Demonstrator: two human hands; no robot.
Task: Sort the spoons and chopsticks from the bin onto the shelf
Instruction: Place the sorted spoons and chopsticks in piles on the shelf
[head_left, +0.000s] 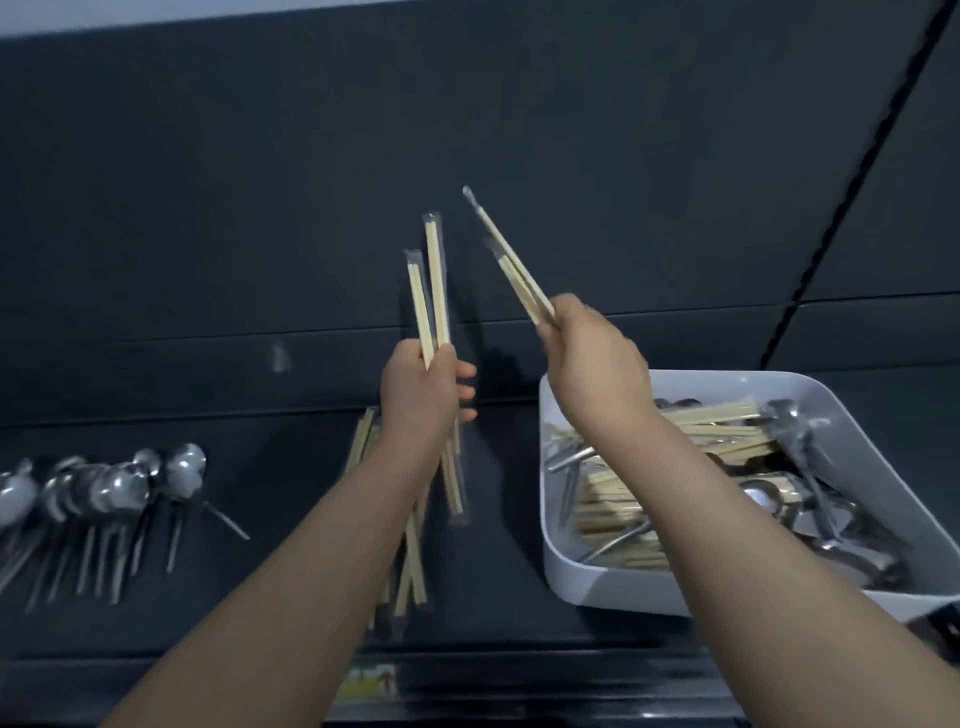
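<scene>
- A row of sorted spoons (104, 488) is laid out at the left of the dark shelf (270, 597).
- A pile of wrapped chopsticks (413, 561) is gathered at the shelf's middle, partly hidden by the left forearm.
- Two wrapped pairs (434, 291) are gripped upright in the left hand (421, 387), which is held above that pile.
- Further wrapped pairs (514, 265) are clasped in the closed fingers of the right hand (592, 364); motion blur hides the count, perhaps two.
- The white bin (592, 587), set at the right of the shelf, is seen well filled with unsorted chopsticks (717, 415) and unsorted spoons (789, 415) mixed together.
- The task is judged well under way but far from done: the held pairs are not yet set down, and much is left to be taken from the bin.
</scene>
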